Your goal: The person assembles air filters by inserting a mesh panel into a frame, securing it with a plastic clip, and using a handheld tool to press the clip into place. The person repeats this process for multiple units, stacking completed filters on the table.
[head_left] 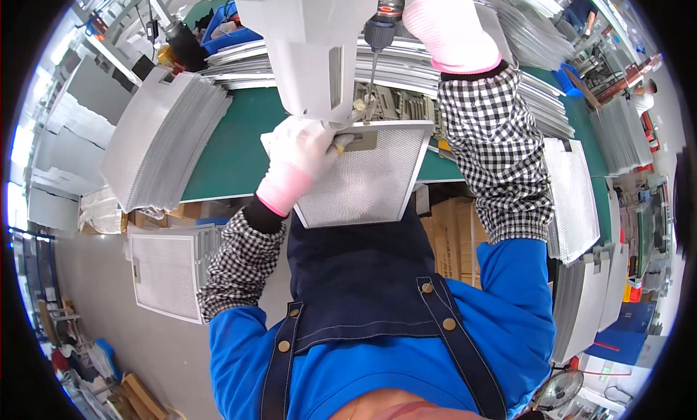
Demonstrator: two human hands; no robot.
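The left hand point(308, 148), in a white glove with a pink cuff, is clamping its fingers on the near-left corner of the filter point(367, 177), a flat trapezoid panel of fine metal mesh in a bright frame, and is pressing a small metal tab point(356, 139) against the frame's far edge. The filter is lying flat at the near edge of the green bench point(232, 151), reaching out from under the hand toward the person's right and partly overhanging the dark apron point(356, 275). The right hand point(443, 21), gloved the same way, is wrapping closed around the driver point(385, 17), which is hanging upright just left of that hand; its thin bit point(372, 82) is pointing straight down at the filter's far edge, right beside the left hand's fingertips, and whether it is touching cannot be told. A grey machine housing point(308, 50) is standing directly above the left hand, hiding part of the bench. Behind the bit a row of small metal clips point(406, 104) is lying on the bench. A fanned stack of filters point(163, 140) is resting on the bench well to the left, another stack point(573, 198) is leaning to the right of the checked sleeve point(494, 151), and one more mesh panel point(167, 275) is standing low on the left beside the bench.
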